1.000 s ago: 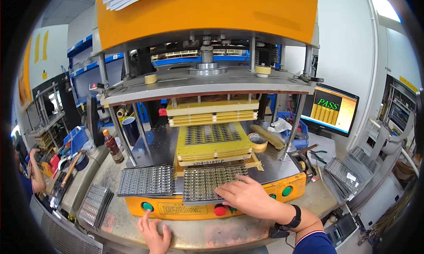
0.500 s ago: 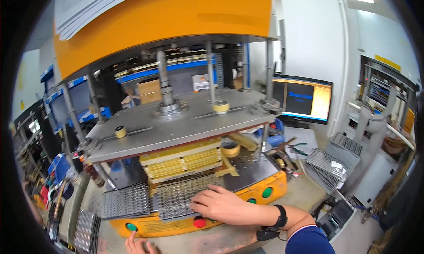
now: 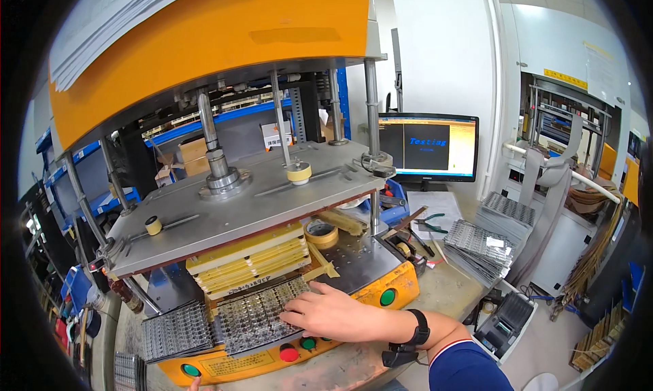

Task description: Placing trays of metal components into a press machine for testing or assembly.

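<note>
A grey circuit board panel (image 3: 253,317), with rows of small holes and parts, lies across the front of an orange-framed press (image 3: 238,367). My right hand (image 3: 328,315) reaches in from the right, its bent fingers closed over the panel's right edge; the thumb is hidden. Of my left hand (image 3: 196,384) only a fingertip or two shows at the lower edge, just below a green button (image 3: 190,370). Left of the panel lies a stack of similar panels (image 3: 178,332). Behind it, a yellow layered test fixture (image 3: 250,260) sits beneath the press's steel plate (image 3: 258,200).
Below my right wrist are a red button (image 3: 288,352) and another green button (image 3: 308,343). Tape rolls (image 3: 321,234) lie beside the fixture. To the right are pliers (image 3: 431,223), more stacked panels (image 3: 478,245) and a lit monitor (image 3: 430,146). Steel posts (image 3: 373,109) rise around the plate.
The whole view has swung, so the press sits further left. My left hand has mostly dropped out at the lower edge. My right hand stays at the panel's right side.
</note>
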The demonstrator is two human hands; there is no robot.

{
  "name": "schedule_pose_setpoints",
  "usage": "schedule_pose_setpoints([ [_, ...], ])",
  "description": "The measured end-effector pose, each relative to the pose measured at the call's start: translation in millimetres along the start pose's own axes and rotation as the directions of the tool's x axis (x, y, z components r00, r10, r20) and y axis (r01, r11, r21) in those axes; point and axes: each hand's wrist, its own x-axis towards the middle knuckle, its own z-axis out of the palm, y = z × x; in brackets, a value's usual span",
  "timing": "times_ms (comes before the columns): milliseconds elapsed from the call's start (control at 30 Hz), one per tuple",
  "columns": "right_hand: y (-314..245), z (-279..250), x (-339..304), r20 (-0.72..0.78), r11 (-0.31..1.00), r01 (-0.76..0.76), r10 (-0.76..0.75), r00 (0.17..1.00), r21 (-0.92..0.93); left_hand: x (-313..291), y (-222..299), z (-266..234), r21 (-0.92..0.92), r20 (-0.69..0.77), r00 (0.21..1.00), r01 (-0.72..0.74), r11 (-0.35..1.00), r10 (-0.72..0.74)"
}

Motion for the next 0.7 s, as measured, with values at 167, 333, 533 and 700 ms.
schedule_pose_setpoints([
  [167, 1, 3, -2, 0.0, 1.0, -0.009, 0.009, 1.0, 0.012, -1, -1, 2, -0.069, -0.016, 1.0, -0.01, 0.998, 0.009],
  [333, 2, 14, -2, -0.026, 1.0, 0.007, -0.007, 1.0, 0.02, 6, 7, -5, -0.088, -0.02, 0.999, -0.047, 0.995, 0.045],
  [533, 2, 12, -4, -0.027, 1.0, 0.006, -0.005, 1.0, 0.013, 4, 4, -7, -0.064, -0.002, 0.994, -0.106, 0.992, 0.106],
  [700, 2, 0, 1, 0.002, 1.0, 0.021, -0.021, 1.0, 0.011, 10, -2, -12, -0.222, 0.09, 0.987, -0.113, 0.968, 0.136],
])
